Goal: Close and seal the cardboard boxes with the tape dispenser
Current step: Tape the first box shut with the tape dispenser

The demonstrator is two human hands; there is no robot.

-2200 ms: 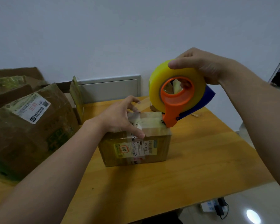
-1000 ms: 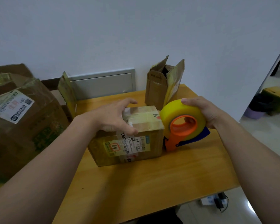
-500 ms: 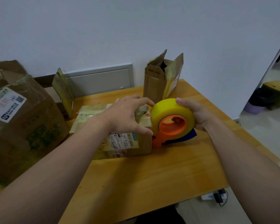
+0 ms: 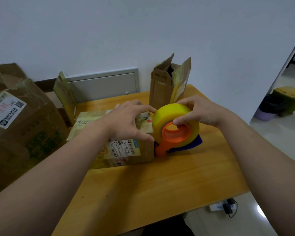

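Note:
A small cardboard box (image 4: 124,150) with shipping labels lies closed on the wooden table (image 4: 160,184). My left hand (image 4: 126,123) rests on its top right end, fingers curved over the edge and thumb on the front face. My right hand (image 4: 197,111) grips the tape dispenser (image 4: 175,132), a yellow roll on an orange frame with a blue guard, thumb at the orange ring. The dispenser's orange foot presses against the box's right side near the table.
A tall narrow box (image 4: 167,86) with open flaps stands behind the dispenser. A large taped box (image 4: 20,130) fills the left side, with another open box (image 4: 65,99) behind it by the wall. The table's right and front edges drop to the floor, where a power strip (image 4: 223,206) lies.
The dispenser came down from above the box to its right side and now stays low against it. My left hand slid toward the box's right end. My right thumb shifted onto the orange ring.

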